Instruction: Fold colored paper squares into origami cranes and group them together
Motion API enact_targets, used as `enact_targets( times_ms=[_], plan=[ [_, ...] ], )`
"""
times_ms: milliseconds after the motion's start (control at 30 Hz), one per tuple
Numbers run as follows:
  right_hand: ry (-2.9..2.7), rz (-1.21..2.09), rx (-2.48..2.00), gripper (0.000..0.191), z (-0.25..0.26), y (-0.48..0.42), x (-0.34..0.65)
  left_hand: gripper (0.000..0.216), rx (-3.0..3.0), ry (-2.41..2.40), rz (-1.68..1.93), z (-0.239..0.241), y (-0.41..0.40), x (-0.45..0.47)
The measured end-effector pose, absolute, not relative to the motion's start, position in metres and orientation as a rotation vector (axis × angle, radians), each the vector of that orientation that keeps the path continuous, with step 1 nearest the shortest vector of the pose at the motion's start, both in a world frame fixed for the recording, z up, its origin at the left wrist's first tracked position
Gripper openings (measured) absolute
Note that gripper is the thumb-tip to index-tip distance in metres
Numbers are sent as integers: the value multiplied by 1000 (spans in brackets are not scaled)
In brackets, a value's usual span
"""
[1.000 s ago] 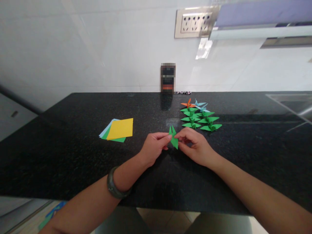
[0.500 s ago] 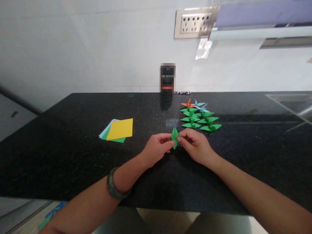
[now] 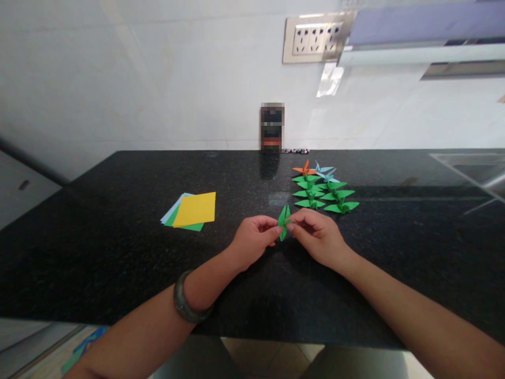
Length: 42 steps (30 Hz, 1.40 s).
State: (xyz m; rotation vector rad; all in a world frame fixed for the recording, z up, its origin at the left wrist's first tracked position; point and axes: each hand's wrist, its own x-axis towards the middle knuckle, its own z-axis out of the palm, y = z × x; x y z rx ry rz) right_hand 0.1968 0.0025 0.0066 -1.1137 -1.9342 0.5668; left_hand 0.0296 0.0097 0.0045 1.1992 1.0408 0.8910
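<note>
While both hands meet over the near middle of the black countertop (image 3: 118, 252), the step in hand looks like a fine crease on a narrow point of the green paper figure (image 3: 282, 221). It would go best with one hand pinning the body still and the other bending only the tip. Pressure should be light and right at the fold line, so the thin paper does not tear or the layers slip. Lifting the piece just clear of the stone, as it is now, lets both sides of the crease be checked.

The left hand (image 3: 252, 239) has its thumb and forefinger closed on the figure's left side, the other fingers curled loosely under. The right hand (image 3: 317, 237) pinches the right side the same way, fingertips nearly touching those of the left, with no open gap to speak of. The figure stands roughly upright between them.

To the far right lie folded cranes (image 3: 323, 192) in rows, mostly green, with an orange and some pale blue ones at the far end. To the left rests a stack of coloured sheets (image 3: 193, 209), yellow on top. A dark bangle (image 3: 185, 301) circles the left wrist.
</note>
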Motion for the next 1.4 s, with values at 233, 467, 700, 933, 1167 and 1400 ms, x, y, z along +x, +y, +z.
enact_targets(
  times_ms=[233, 467, 700, 933, 1167, 1400],
  plan=[
    [-2015, 495, -885, 14, 9, 4, 199, 20, 1069, 979, 902, 5, 10, 29],
    [-1981, 503, -849, 18, 4, 5, 198, 22, 1068, 975, 911, 4, 10, 29],
    [-1509, 1105, -1139, 14, 3, 4, 192, 23, 1079, 905, 899, 0, 10, 28],
    [-1435, 1378, -1081, 23, 7, 5, 192, 26, 1096, 882, 867, -1, 11, 28],
    [-1425, 1403, -1097, 21, 7, 4, 192, 24, 1087, 881, 866, -2, 10, 29],
    [-1501, 1316, -1122, 18, 10, 3, 188, 21, 1062, 892, 910, 0, 11, 30]
  ],
)
